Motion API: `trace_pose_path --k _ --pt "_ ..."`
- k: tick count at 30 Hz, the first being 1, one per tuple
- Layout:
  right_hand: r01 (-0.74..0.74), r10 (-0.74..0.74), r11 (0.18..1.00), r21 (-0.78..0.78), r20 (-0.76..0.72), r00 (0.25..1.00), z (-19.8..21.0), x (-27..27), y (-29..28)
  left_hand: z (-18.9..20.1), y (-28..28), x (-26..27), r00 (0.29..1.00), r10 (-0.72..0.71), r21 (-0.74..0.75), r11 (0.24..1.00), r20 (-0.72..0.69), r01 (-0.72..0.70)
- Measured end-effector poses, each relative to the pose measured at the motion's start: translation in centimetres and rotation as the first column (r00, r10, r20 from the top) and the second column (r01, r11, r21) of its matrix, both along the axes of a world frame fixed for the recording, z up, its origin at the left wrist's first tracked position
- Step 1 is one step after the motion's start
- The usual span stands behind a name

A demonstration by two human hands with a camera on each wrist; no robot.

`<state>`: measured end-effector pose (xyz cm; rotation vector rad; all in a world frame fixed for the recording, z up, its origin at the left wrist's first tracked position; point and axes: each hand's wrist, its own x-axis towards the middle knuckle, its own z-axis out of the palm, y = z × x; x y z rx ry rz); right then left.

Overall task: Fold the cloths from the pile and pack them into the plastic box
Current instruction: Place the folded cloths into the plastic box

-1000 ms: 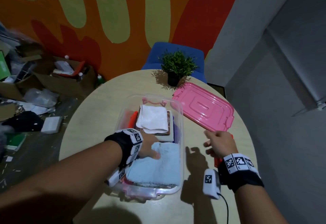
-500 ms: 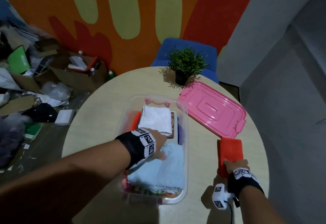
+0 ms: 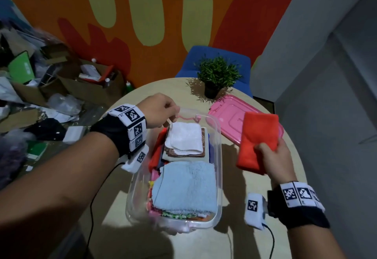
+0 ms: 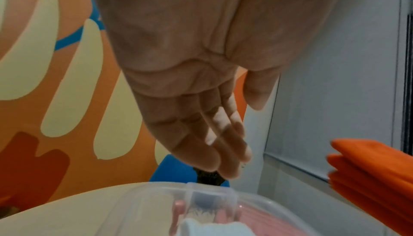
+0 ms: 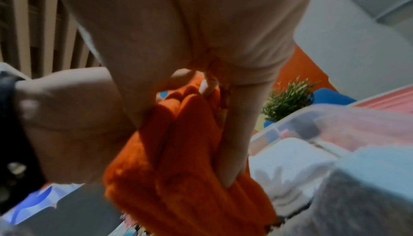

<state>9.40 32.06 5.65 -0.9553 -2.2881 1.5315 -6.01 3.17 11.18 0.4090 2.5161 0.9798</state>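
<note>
orange cloth: last visible item to pack

orange cloth (image 3: 257,140) is folded flat and thick, raised just right of the plastic box (image 3: 218,156). left hand (image 3: 161,110) hovers over the box's far rim, fingers relaxed, holding nothing. box is nearly full of folded cloths. right hand (image 3: 274,156) pinches the cloth; placement remains. no pile is visible.

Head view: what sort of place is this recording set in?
Probably an informal office or studio corner, not a home: a round table against a painted orange mural wall, a blue chair behind a potted plant, and cardboard boxes with clutter on the floor.
</note>
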Motion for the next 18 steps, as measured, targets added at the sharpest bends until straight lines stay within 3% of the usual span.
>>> trace_pose_path --k 3,5,7,8,11,15,18 --pt "-0.267 0.267 0.964 -0.019 0.025 0.963 3.8 -0.7 -5.5 1.5 0.0 1.9 1.0 0.021 0.079 0.997 -0.013 -0.02" --pt "-0.4 0.39 0.912 0.084 0.115 0.913 4.6 -1.4 -8.6 1.8 0.2 3.4 0.99 0.046 0.225 0.971 0.134 -0.076" --pt "-0.484 0.463 0.862 0.152 0.154 0.873 4.6 -2.1 -11.4 1.6 0.7 4.9 0.965 0.021 0.253 0.963 0.26 -0.089" --pt "-0.514 0.492 0.841 0.172 0.155 0.857 4.3 -2.4 -12.6 1.0 0.9 5.5 0.966 0.004 0.204 0.977 0.257 -0.058" --pt "-0.599 0.585 0.779 0.186 0.127 0.801 4.0 -2.7 -15.6 -1.4 0.5 6.5 0.997 -0.014 -0.019 1.0 0.074 0.015" --pt "-0.787 0.748 0.612 0.081 0.263 0.609 2.9 -2.2 -16.2 -3.9 -1.7 6.0 0.999 0.033 -0.218 0.976 0.027 -0.026" --pt "-0.872 0.767 0.464 0.156 0.422 0.484 2.1 -0.8 -15.2 -4.9 -2.8 6.3 0.999 -0.021 -0.366 0.93 0.042 0.035"
